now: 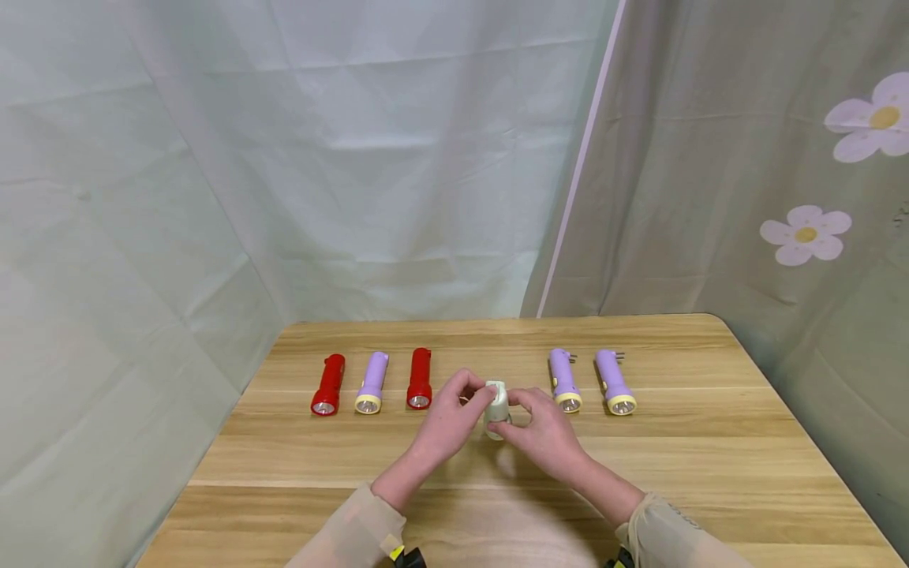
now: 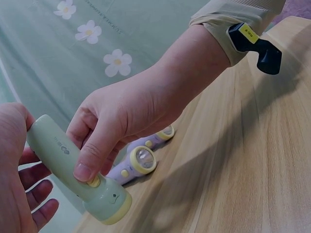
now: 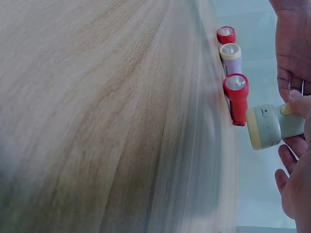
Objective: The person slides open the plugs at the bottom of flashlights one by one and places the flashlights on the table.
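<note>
A pale green flashlight (image 1: 499,406) with a yellow rim is held between both hands above the middle of the wooden table. My right hand (image 1: 545,432) grips its body, and in the left wrist view the thumb (image 2: 88,162) lies right at the yellow switch (image 2: 95,182). At the tail end, my left hand (image 1: 449,416) pinches it with thumb and index finger, the other fingers loosely bent. The lamp end (image 3: 255,128) tilts down toward the table in the left wrist view.
Left of the hands lie a red flashlight (image 1: 330,384), a purple one (image 1: 373,379) and another red one (image 1: 420,377). To the right are two purple flashlights (image 1: 562,375) (image 1: 612,377) with metal prongs sticking out. A pale curtain (image 1: 398,173) hangs behind the table (image 1: 667,473).
</note>
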A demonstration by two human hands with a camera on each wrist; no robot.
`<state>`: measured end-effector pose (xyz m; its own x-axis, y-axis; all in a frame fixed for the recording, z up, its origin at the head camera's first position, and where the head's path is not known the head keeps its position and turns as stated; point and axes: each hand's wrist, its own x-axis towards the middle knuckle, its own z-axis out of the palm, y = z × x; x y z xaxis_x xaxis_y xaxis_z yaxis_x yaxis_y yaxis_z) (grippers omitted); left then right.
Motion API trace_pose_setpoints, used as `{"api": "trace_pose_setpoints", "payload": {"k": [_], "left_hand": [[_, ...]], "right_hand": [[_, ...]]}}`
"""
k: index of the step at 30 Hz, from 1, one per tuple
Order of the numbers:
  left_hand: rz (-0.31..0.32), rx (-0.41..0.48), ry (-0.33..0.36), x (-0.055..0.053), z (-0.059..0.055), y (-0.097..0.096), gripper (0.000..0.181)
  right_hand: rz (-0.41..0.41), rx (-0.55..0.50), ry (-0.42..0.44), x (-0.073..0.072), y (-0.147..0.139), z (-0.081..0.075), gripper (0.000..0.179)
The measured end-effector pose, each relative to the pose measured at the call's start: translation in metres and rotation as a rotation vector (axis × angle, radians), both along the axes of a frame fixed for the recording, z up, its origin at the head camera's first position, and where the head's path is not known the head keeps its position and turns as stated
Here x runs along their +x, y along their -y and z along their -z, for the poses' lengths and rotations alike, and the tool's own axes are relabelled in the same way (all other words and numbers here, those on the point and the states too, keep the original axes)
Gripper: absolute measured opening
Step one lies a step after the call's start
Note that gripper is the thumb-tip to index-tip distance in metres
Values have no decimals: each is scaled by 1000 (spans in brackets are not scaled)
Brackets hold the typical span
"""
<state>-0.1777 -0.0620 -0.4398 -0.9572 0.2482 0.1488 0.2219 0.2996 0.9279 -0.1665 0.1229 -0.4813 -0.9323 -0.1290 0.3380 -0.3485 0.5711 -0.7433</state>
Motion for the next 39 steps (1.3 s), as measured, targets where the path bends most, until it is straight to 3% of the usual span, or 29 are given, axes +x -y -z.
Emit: {"api": "trace_pose_setpoints", "payload": {"k": [39], "left_hand": [[-18,-9,-26,-2,0,0,15]], "right_hand": [[-6,13,-21,0,2,0,36]]}}
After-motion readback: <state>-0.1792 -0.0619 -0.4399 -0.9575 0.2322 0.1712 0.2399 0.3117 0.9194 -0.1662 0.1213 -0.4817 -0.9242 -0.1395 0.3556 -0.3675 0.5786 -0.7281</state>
